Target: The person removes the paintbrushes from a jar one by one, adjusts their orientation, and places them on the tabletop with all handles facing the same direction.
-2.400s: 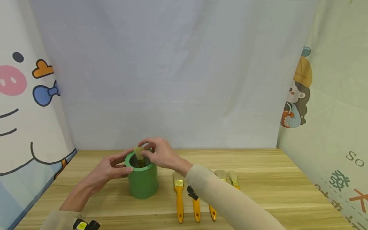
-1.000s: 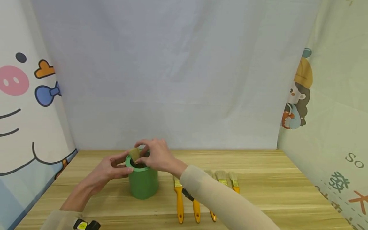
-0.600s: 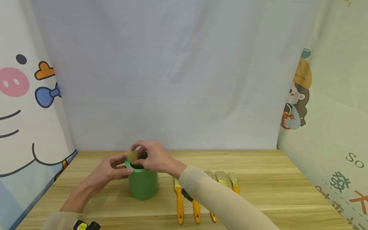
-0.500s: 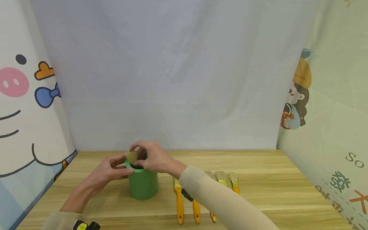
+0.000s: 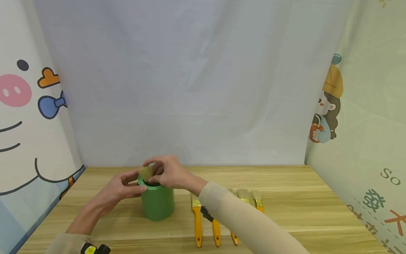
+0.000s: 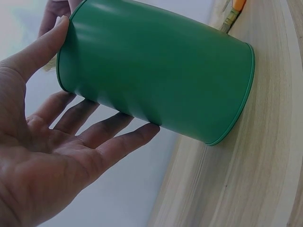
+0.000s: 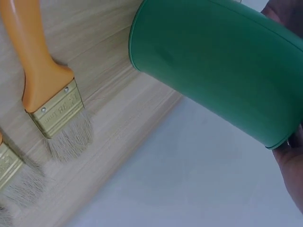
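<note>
A green cylindrical container (image 5: pixel 158 204) stands upright on the wooden table in the head view. My left hand (image 5: pixel 115 188) holds it from the left, thumb on the near rim and fingertips along its side, as the left wrist view shows. At the container's mouth, my right hand (image 5: pixel 172 173) pinches a paintbrush whose pale bristles (image 5: pixel 146 174) lean over the left rim. The brush's handle is hidden inside the container. In the right wrist view only part of the right hand (image 7: pixel 291 172) shows, at the rim.
Several paintbrushes with orange handles lie right of the container, among them a near one (image 5: pixel 198 222) and a far one (image 5: pixel 258 201). My right sleeve (image 5: pixel 247 218) crosses over some of them. A pale cloth (image 5: pixel 190 88) hangs behind the table.
The paintbrush has shifted left and now tilts against the container's left rim, with its metal band out of sight. My right hand moved left with it. The left hand and container stayed put.
</note>
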Demonstrator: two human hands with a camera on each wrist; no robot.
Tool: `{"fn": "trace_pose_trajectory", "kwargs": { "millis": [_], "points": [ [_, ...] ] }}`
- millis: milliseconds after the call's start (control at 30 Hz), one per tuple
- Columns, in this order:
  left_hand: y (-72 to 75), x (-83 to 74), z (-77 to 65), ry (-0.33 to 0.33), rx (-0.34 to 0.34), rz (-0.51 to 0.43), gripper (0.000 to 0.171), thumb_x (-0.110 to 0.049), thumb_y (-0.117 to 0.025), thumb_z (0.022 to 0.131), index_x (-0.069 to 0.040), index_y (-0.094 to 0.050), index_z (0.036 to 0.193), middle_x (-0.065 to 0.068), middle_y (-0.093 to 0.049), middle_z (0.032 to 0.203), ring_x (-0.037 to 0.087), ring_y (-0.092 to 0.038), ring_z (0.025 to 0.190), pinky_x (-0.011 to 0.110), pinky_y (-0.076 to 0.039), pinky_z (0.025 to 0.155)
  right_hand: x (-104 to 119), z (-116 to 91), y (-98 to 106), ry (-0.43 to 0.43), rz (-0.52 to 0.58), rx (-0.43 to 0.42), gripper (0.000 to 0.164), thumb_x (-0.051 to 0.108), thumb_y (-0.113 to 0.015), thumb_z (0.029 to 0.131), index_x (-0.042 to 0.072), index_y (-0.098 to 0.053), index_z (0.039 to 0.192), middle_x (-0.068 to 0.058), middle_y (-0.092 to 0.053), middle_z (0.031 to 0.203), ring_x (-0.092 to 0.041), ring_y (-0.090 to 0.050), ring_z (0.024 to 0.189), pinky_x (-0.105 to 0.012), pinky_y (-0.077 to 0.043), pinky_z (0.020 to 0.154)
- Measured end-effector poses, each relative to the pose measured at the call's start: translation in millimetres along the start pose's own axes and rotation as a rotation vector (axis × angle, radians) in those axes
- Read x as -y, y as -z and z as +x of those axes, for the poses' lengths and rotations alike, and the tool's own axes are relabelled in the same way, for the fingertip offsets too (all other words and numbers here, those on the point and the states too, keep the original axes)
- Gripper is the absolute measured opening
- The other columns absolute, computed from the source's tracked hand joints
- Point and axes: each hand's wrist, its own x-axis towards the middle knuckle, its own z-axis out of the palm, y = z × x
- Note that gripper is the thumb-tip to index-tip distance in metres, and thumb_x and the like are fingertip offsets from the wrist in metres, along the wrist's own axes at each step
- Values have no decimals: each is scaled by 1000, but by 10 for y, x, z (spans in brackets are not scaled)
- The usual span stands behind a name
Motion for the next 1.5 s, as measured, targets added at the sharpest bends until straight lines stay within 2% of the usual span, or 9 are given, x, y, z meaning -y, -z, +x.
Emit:
{"fn": "trace_pose_trajectory", "kwargs": {
  "millis": [200, 400, 533, 767, 1200, 1333, 1500],
  "points": [
    [-8, -3, 9, 10, -12, -8, 89, -17, -73, 100, 3, -17, 167, 27, -20, 170, 51, -37, 146, 49, -54, 103, -6, -18, 75, -38, 118, -104, 42, 0, -83, 91, 9, -74, 131, -5, -76, 106, -4, -72, 85, -21, -59, 74],
    [-13, 5, 13, -19, 6, -9, 82, -15, -73, 100, -5, -27, 167, 20, -23, 171, 53, -34, 147, 48, -55, 101, -48, -64, 170, -27, 238, -174, 42, 0, -83, 90, 7, -75, 130, -8, -76, 107, -8, -73, 84, -26, -61, 75],
    [-12, 8, 7, -31, 15, -4, 79, -14, -73, 100, -8, -30, 167, 20, -23, 171, 54, -33, 147, 49, -55, 101, -54, -65, 232, -8, 265, -197, 42, 0, -81, 91, 6, -75, 132, -8, -75, 105, -9, -74, 85, -27, -61, 77],
    [-6, 9, -6, -36, 10, 3, 78, -14, -72, 100, -8, -32, 167, 22, -24, 170, 54, -34, 146, 49, -55, 102, 11, -38, 339, 1, 284, -233, 41, 1, -82, 91, 6, -75, 131, -10, -75, 106, -14, -75, 86, -29, -61, 79],
    [-21, 3, -11, -21, -5, 7, 79, -16, -73, 100, -10, -32, 167, 21, -25, 170, 54, -35, 146, 51, -54, 102, 155, -32, 611, 54, 258, -287, 43, 2, -81, 93, 6, -74, 134, -13, -72, 121, -15, -74, 95, -31, -62, 82],
    [-22, -5, -2, -11, -5, 3, 80, -16, -73, 100, -11, -32, 167, 21, -24, 171, 53, -34, 147, 50, -54, 103, 206, -22, 700, 72, 244, -313, 42, 1, -80, 93, 5, -73, 134, -15, -71, 120, -21, -75, 97, -31, -62, 82],
    [-31, -20, 15, -18, 3, -2, 80, -15, -73, 100, -10, -31, 167, 22, -23, 171, 54, -32, 147, 48, -55, 102, 259, -40, 812, 85, 245, -340, 42, 0, -80, 93, 5, -73, 134, -14, -70, 114, -21, -75, 96, -32, -62, 82]
  ]
}}
